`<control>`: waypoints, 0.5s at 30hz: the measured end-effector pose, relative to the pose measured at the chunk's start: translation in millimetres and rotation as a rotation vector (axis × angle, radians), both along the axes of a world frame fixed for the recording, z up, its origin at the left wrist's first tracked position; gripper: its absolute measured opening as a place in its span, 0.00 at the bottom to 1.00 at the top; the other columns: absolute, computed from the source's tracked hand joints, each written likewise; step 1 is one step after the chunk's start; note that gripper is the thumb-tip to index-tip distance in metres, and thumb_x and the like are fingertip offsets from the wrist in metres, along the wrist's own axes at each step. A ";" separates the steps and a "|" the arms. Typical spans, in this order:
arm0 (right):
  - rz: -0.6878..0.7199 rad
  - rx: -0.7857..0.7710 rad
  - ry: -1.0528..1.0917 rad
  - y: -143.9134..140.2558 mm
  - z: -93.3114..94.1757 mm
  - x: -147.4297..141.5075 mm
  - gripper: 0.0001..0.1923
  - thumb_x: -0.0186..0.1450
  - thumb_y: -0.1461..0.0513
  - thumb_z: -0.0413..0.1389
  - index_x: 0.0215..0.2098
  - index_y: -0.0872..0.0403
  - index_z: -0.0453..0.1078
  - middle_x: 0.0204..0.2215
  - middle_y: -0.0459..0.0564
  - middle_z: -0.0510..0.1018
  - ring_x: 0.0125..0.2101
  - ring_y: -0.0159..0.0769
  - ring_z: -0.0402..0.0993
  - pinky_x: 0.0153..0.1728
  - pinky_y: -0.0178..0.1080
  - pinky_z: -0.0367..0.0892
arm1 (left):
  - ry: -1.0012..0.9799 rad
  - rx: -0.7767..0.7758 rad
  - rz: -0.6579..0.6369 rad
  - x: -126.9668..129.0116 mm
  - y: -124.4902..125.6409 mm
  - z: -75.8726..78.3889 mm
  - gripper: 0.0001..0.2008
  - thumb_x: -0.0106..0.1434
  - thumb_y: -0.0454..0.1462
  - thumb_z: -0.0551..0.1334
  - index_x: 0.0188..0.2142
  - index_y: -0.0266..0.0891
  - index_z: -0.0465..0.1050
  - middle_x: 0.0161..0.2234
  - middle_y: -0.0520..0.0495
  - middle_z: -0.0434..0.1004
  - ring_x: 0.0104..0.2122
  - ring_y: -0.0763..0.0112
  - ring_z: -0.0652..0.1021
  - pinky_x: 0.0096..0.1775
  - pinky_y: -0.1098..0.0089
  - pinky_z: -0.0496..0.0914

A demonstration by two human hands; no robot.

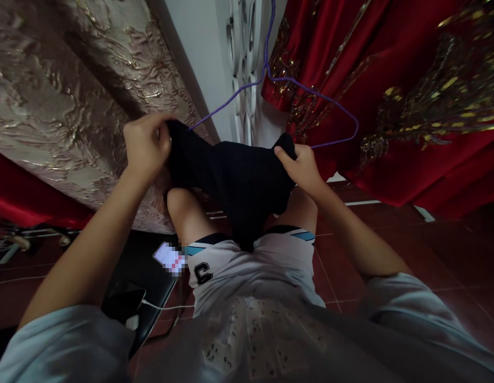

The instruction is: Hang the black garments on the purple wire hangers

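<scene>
Head view: both grips clench a dark garment (235,181) that hides the purple hanger's (311,93) lower bar.

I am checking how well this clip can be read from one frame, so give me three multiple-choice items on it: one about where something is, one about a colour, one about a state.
1. Where does the phone lie?
A. on the dark seat by the person's left leg
B. on the red floor tiles at right
C. in the right hand

2. What colour is the wire hanger?
A. green
B. purple
C. white

3. How is the dark garment held?
A. folded flat on the lap
B. lying on the floor
C. gripped at both ends, one hand each

Answers:
1 A: the phone rests on the dark seat beside the left leg.
2 B: the hanger is a thin purple wire.
3 C: the left hand and right hand each clutch an upper end of the dark garment, which hangs between them.
</scene>
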State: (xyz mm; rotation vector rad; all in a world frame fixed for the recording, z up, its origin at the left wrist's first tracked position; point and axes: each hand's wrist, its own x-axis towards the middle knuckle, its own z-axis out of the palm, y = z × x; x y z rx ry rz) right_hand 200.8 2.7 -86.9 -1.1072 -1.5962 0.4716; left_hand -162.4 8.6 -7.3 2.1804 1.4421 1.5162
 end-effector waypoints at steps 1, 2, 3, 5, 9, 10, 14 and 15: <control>0.024 -0.009 0.020 -2.8 -0.7 -3.8 0.28 0.66 0.45 0.59 0.20 0.52 0.55 0.19 0.43 0.59 0.21 0.29 0.56 0.23 0.37 0.58 | -0.060 0.010 -0.030 14.7 3.3 8.6 0.13 0.63 0.28 0.65 0.46 0.42 0.80 0.45 0.56 0.81 0.47 0.63 0.75 0.63 0.62 0.61; 0.043 -0.015 0.036 -6.1 -1.1 -7.2 0.26 0.67 0.46 0.58 0.21 0.52 0.57 0.19 0.44 0.61 0.21 0.30 0.58 0.23 0.37 0.59 | -0.100 0.015 -0.067 29.8 7.2 15.3 0.12 0.63 0.27 0.65 0.44 0.41 0.80 0.44 0.56 0.81 0.46 0.63 0.75 0.62 0.63 0.62; 0.058 -0.017 0.044 -9.9 -1.1 -9.8 0.25 0.68 0.46 0.57 0.22 0.52 0.59 0.20 0.44 0.63 0.22 0.31 0.60 0.24 0.37 0.60 | -0.116 0.015 -0.104 44.2 11.6 19.9 0.11 0.63 0.27 0.64 0.43 0.41 0.80 0.43 0.55 0.81 0.45 0.64 0.75 0.60 0.63 0.63; 0.084 -0.016 0.035 -19.5 0.8 -11.0 0.22 0.69 0.47 0.56 0.24 0.52 0.65 0.22 0.46 0.67 0.24 0.33 0.65 0.26 0.38 0.65 | -0.103 0.012 -0.163 66.9 19.5 22.2 0.12 0.64 0.26 0.62 0.41 0.42 0.79 0.41 0.53 0.79 0.43 0.65 0.74 0.57 0.64 0.64; 0.116 0.118 -0.039 -42.6 9.8 9.7 0.13 0.69 0.53 0.59 0.46 0.51 0.77 0.41 0.51 0.81 0.38 0.39 0.77 0.43 0.43 0.74 | -0.167 -0.052 -0.196 79.1 21.7 14.2 0.09 0.65 0.28 0.63 0.39 0.44 0.77 0.37 0.52 0.77 0.45 0.64 0.75 0.56 0.64 0.65; 0.102 0.179 -0.055 -47.0 12.6 19.5 0.18 0.67 0.54 0.61 0.54 0.49 0.75 0.50 0.53 0.80 0.39 0.38 0.78 0.44 0.44 0.74 | -0.209 -0.090 -0.200 77.3 18.8 12.9 0.07 0.64 0.29 0.64 0.38 0.44 0.76 0.36 0.51 0.77 0.46 0.63 0.76 0.56 0.64 0.65; -0.095 0.312 -0.105 -48.9 32.4 66.8 0.37 0.61 0.57 0.68 0.67 0.42 0.65 0.66 0.59 0.68 0.32 0.33 0.77 0.32 0.42 0.73 | -0.240 -0.152 -0.233 67.4 5.2 16.8 0.08 0.61 0.29 0.67 0.34 0.44 0.74 0.37 0.51 0.78 0.50 0.60 0.76 0.60 0.63 0.63; -0.141 0.282 -0.141 -46.1 40.6 78.6 0.35 0.60 0.56 0.69 0.64 0.44 0.69 0.63 0.60 0.72 0.33 0.34 0.78 0.32 0.42 0.72 | -0.214 -0.137 -0.243 65.2 4.0 18.9 0.09 0.60 0.29 0.68 0.35 0.45 0.74 0.38 0.52 0.79 0.49 0.60 0.75 0.61 0.62 0.62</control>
